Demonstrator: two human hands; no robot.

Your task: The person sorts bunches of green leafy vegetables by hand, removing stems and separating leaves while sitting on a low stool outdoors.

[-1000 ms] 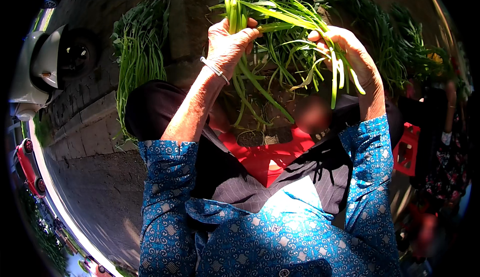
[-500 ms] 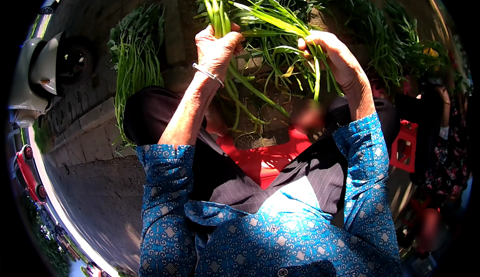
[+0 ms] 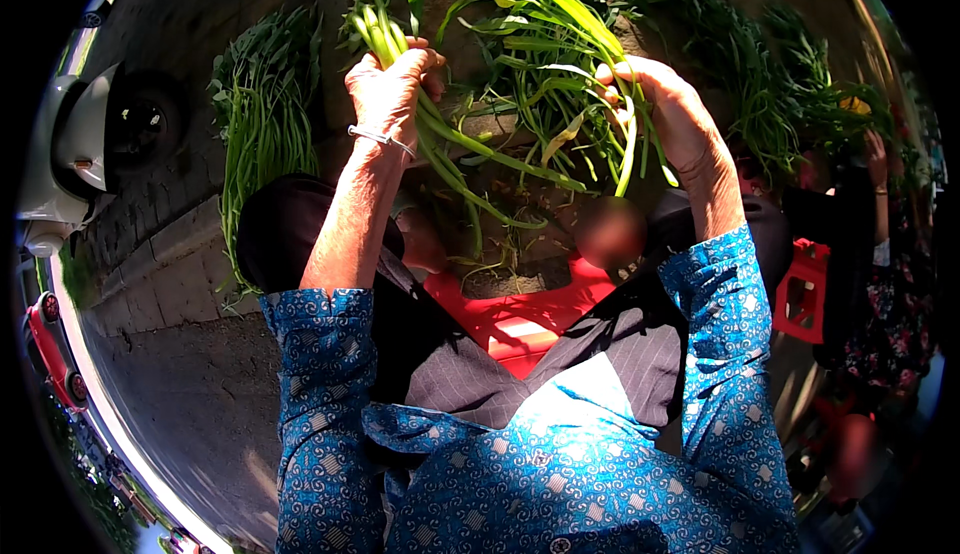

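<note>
My left hand (image 3: 388, 89) is closed round a bunch of green stems (image 3: 375, 32), apparently water spinach; their ends stand out above the fist and longer stems trail down to the right. A ring-like bracelet circles that wrist. To the right, my right hand (image 3: 665, 104) pinches a few leafy stalks (image 3: 585, 24) between thumb and fingers. Their leaves arch up to the left and their lower ends hang below the palm. Behind and between the hands lies a loose heap of the same greens (image 3: 535, 89), with some yellowed leaves.
Long-stemmed greens (image 3: 262, 119) lie at the left by my knee, and another heap (image 3: 755, 79) at the far right. A red plastic seat (image 3: 510, 329) shows between my legs. A red stool (image 3: 803, 294) and a person (image 3: 885, 304) are at right. A pale vehicle (image 3: 90, 144) stands left.
My left hand has moved left with its bunch, now tilted to the left and farther from the right hand. The stalks in my right hand stand more upright, their leaves arching higher.
</note>
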